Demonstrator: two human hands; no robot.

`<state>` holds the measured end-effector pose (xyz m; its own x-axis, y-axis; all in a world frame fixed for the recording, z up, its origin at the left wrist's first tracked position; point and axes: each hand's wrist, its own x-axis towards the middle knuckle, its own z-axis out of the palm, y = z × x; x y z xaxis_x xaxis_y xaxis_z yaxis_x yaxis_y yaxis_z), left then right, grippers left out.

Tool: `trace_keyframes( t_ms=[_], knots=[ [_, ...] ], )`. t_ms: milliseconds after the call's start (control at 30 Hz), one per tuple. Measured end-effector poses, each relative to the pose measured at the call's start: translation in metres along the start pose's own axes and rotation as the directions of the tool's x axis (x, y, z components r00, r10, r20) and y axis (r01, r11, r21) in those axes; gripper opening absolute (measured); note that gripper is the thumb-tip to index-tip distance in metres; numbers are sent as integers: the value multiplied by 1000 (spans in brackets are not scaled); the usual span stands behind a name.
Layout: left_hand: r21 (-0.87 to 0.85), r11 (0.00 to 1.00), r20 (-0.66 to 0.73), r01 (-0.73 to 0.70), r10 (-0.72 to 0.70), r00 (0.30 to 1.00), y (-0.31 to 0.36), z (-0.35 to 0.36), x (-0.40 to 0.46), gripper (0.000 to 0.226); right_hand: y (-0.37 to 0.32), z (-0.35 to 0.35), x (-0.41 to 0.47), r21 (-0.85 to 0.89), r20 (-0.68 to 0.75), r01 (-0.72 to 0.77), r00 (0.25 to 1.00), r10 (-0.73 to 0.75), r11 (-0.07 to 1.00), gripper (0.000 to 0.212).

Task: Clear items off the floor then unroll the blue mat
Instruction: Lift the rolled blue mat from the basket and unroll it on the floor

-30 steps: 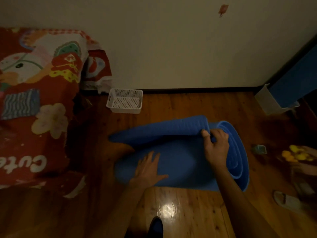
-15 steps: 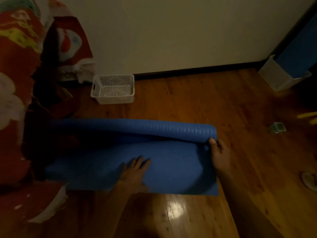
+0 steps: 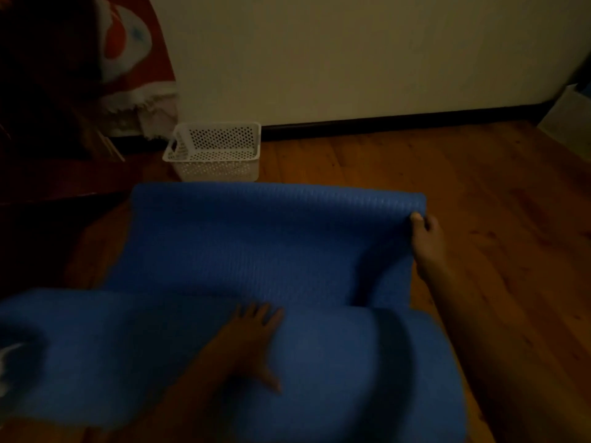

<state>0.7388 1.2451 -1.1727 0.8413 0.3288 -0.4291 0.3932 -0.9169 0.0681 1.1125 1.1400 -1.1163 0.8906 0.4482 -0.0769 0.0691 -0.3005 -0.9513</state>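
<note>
Head view: our right hand pinched the blue mat at its far corner to drag it open; left hand lay flat, fingers spread, pinning the roll on the floor.

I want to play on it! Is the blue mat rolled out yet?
Not quite. Part of the blue mat already lies open. The right hand pinches its far corner while the left hand presses flat on the near part. The white basket sits just beyond the far edge, maybe in the way.

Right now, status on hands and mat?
Left hand flat on blue mat. Right hand pinching far corner. White basket just beyond.
</note>
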Motion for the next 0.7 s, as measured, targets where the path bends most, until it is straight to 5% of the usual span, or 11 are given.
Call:
trace_keyframes(
  t_ms=[333,500,633,700],
  knots=[
    [-18,1000,-128,-21,19,992,43,31,11,140,33,63,84,-34,34,-23,999,24,999,49],
    [-91,996,-144,23,-36,989,40,37,16,137,81,81,58,-580,216,151,976,-28,800,70],
    [-240,966,-73,91,-112,991,30,30,26,109,129,105,-12,-632,552,266,814,182,728,60],
    [-346,925,-85,159,-200,976,25,28,38,83,131,105,-24,-664,611,343,761,218,664,58]
  ],
)
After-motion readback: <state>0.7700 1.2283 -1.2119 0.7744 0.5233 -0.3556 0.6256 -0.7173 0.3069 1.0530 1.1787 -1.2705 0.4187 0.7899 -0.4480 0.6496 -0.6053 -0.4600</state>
